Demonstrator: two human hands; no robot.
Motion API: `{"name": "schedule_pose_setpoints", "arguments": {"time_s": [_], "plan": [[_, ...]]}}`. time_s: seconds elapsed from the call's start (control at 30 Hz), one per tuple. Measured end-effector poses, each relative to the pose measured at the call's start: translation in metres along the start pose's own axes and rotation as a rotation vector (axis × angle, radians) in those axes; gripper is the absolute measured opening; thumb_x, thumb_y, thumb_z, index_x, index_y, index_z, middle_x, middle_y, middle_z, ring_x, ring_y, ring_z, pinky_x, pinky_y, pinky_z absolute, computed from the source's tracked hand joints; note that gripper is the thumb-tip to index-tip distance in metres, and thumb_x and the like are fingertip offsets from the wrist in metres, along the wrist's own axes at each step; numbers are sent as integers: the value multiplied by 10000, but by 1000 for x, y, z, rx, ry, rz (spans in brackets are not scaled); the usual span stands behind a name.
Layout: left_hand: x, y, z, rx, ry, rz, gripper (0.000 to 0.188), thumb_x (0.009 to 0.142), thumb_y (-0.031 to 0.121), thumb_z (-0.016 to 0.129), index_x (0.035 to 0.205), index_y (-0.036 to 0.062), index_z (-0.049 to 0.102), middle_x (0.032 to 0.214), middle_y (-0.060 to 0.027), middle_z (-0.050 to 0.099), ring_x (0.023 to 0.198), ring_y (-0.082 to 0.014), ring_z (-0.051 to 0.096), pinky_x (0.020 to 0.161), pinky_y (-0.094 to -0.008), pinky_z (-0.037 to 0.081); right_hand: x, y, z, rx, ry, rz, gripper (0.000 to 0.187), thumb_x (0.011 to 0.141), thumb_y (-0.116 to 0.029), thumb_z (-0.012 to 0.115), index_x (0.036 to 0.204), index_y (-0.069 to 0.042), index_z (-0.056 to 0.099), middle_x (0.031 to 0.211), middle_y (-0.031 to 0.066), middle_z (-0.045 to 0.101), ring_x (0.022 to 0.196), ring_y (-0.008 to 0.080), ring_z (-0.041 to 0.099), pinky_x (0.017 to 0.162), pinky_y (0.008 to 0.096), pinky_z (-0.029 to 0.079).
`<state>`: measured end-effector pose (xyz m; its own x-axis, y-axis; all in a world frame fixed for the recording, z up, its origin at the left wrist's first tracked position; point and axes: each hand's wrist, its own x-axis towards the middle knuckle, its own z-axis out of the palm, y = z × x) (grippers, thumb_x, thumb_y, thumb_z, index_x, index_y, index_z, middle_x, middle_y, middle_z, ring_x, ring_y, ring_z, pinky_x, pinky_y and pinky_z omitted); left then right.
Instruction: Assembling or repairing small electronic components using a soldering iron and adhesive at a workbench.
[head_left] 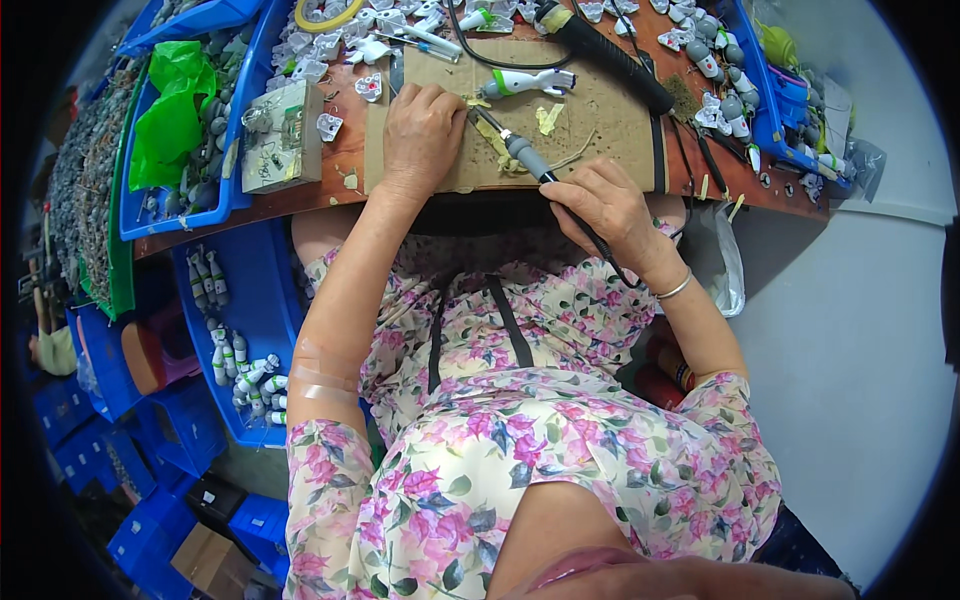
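Note:
My right hand (603,208) grips a soldering iron (527,155) by its grey and black handle, its cord trailing back under the wrist. The metal tip points up and left, close to the fingers of my left hand (425,138). That hand rests on a worn cardboard sheet (630,150), fingers curled together; whatever they may hold is hidden. Beyond the iron lies a small white and grey device with green trim (528,83). Pale yellow scraps (548,119) are scattered over the cardboard around the tip.
A thick black tube-shaped tool (610,58) lies across the far right cardboard. White shell pieces (368,88) litter the table. A pale box with wiring (282,137) stands left, beside a blue bin (232,160). Finished-looking devices (240,365) fill a lower blue tray. Another blue bin (765,95) stands right.

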<state>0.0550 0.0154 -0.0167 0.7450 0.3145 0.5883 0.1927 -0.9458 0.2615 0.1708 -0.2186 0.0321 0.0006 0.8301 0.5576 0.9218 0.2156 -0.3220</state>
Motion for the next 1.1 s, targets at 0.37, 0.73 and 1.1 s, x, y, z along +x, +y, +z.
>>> {"name": "schedule_pose_setpoints", "arguments": {"time_s": [0.37,0.73,1.1], "plan": [[-1,0,0,-42,6,-24,64,774,90,719,804,70,666,831,-66,634,862,-281,576,786,-389,489,3,0,2,-3,-16,13,472,651,55,765,1077,-93,623,893,47,626,817,250,600,717,356,491],[1,2,-1,-3,-30,-47,67,778,105,713,791,73,655,833,-65,630,866,-281,573,789,-393,487,6,-1,2,-6,-28,3,466,647,50,769,1066,-93,624,885,45,618,814,251,597,718,361,487],[1,3,0,-2,-27,-53,66,780,112,712,787,76,657,840,-62,631,879,-280,575,798,-392,489,5,-1,2,-10,-48,3,467,640,46,769,1061,-93,623,890,47,622,813,251,602,713,359,483]]}}
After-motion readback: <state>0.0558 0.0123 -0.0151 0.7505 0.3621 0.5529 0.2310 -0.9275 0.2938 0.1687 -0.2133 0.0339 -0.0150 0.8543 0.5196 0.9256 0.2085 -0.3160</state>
